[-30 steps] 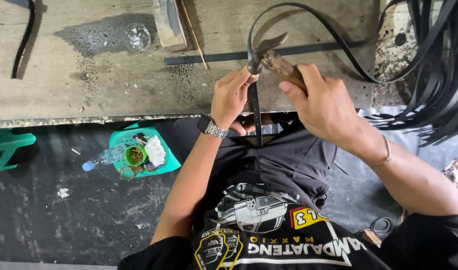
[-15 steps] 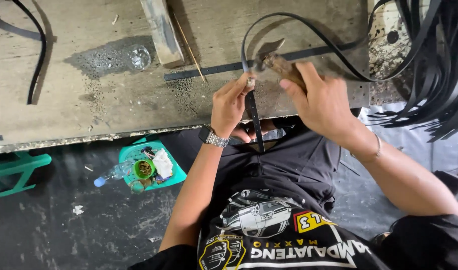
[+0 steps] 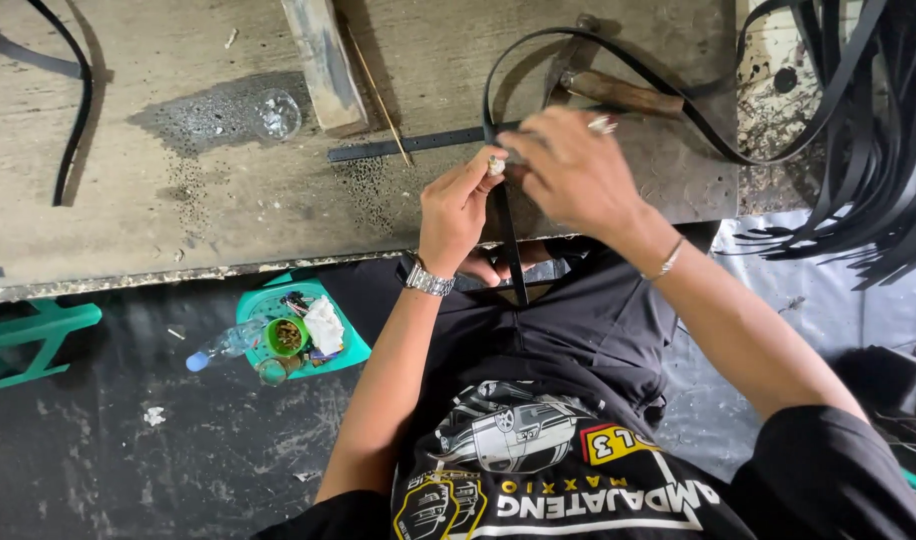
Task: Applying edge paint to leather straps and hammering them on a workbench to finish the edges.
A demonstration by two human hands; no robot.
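In the head view, the left hand (image 3: 460,208) was pinched shut on a small pale punch (image 3: 496,164), holding it upright on a black strap (image 3: 505,235) at the near edge of the worn bench (image 3: 178,220). The strap ran from the person's lap up under both hands and looped away across the bench toward a bundle of like straps (image 3: 868,170) hanging at the right. The right hand (image 3: 578,172) lay over the strap just beside the punch, blurred, fingers curled; whether it gripped anything could not be told. A hammer (image 3: 618,93) with a wooden handle lay on the bench just beyond that hand, apart from it. A second, flat strip (image 3: 408,145) lay on the bench to the left with a row of small holes along it, so some punching looked done; the strap in hand showed no holes that could be made out. On the floor sat a green tray (image 3: 350,345) of odds.
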